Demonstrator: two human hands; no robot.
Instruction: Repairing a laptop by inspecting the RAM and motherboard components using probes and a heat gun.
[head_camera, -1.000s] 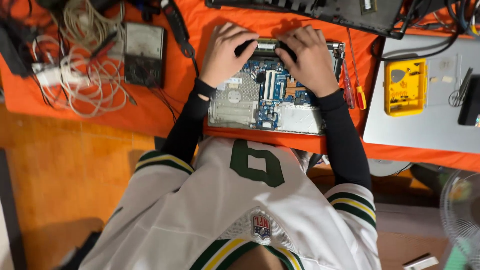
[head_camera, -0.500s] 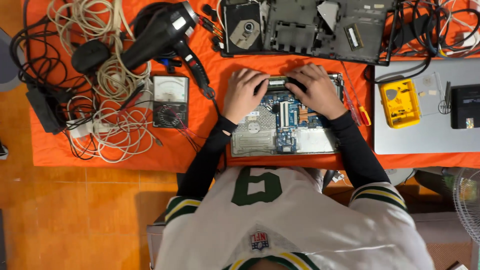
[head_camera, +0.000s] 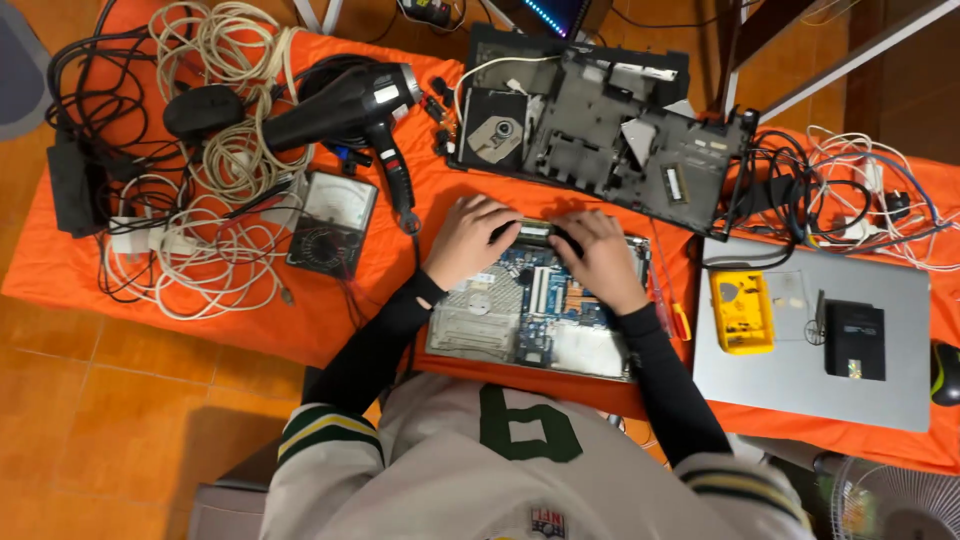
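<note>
A bare laptop motherboard (head_camera: 530, 315) in blue and silver lies on the orange cloth (head_camera: 400, 270) just in front of me. My left hand (head_camera: 468, 240) and my right hand (head_camera: 600, 262) rest on its far edge with fingers curled. Between them sits a small green module (head_camera: 533, 232), and each hand pinches one end of it. Black sleeves cover both forearms. The fingertips themselves are partly hidden by the knuckles.
An opened black laptop shell (head_camera: 600, 125) lies beyond the board. A black hair dryer (head_camera: 350, 105), an analog meter (head_camera: 330, 225) and tangled cables (head_camera: 200, 210) fill the left. On the right, a grey closed laptop (head_camera: 810, 370) carries a yellow box (head_camera: 740, 310) and a black device (head_camera: 855, 340); screwdrivers (head_camera: 672, 300) lie beside the board.
The view has pulled back and shifted, so more of the table's far side and left shows. Both hands stay at the board's far edge on the green module.
</note>
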